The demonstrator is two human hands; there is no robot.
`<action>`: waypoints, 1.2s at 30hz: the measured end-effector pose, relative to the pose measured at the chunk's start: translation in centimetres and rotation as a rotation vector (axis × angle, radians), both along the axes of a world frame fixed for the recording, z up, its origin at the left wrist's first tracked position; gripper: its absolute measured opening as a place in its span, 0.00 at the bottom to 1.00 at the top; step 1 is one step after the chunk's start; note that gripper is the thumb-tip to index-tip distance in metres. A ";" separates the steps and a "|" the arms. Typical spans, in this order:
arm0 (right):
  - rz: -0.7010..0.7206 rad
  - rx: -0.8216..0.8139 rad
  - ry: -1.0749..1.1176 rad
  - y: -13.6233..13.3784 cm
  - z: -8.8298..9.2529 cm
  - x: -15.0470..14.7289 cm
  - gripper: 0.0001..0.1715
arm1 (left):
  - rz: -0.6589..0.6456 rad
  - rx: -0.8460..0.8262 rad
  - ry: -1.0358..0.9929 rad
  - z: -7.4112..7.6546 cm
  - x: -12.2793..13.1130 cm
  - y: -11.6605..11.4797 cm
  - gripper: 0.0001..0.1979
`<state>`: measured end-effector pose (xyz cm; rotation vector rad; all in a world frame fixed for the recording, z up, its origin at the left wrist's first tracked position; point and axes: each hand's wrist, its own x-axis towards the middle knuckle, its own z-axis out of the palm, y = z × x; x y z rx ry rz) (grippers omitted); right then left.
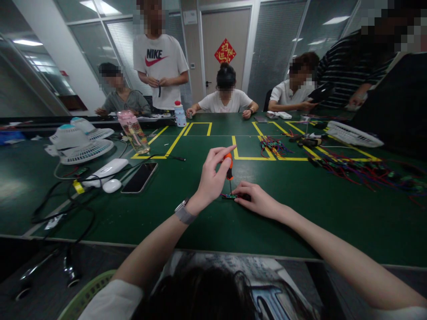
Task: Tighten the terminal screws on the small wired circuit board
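Note:
My left hand is closed around the orange and black handle of a screwdriver, with the index finger stretched over its top. The screwdriver stands upright, its thin shaft pointing down at a small green circuit board on the table. Whether the tip sits in a screw is too small to tell. My right hand lies low on the table, its fingertips pinching the board's right end beside the shaft. Part of the board is hidden by those fingers.
Left of my hands lie a phone, a white mouse, a power strip, cables and white fans. A pink-lidded bottle stands behind. Wired circuit boards spread on the right. Several people are across the green table.

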<state>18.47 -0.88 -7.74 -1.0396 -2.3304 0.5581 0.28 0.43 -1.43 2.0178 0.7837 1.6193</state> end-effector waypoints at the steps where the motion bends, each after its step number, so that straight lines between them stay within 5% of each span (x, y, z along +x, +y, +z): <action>1: 0.000 -0.002 0.002 0.0 0.0 0.0 0.10 | -0.044 -0.011 -0.009 0.0 0.0 0.0 0.16; 3: 0.000 -0.004 0.006 0.0 0.0 0.0 0.10 | -0.079 -0.019 -0.029 0.0 0.1 -0.1 0.16; 8: 0.004 0.008 0.007 0.0 -0.1 0.0 0.10 | 0.062 0.038 0.027 0.1 0.1 -0.2 0.12; 14: -0.005 -0.005 -0.001 0.0 -0.1 0.0 0.10 | -0.039 -0.009 -0.016 0.0 0.0 -0.1 0.16; 19: -0.009 0.000 -0.005 0.0 0.0 0.0 0.10 | 0.101 0.063 0.037 0.1 0.0 -0.2 0.12; 25: -0.009 -0.005 -0.009 0.0 0.0 0.0 0.10 | -0.040 0.018 -0.010 0.0 0.0 0.0 0.17; 30: -0.004 0.000 0.001 0.0 -0.1 0.0 0.10 | 0.129 0.063 0.037 0.0 0.0 -0.2 0.11; 36: -0.001 -0.002 0.008 0.0 0.0 0.0 0.10 | -0.005 0.014 0.002 0.0 0.0 -0.1 0.16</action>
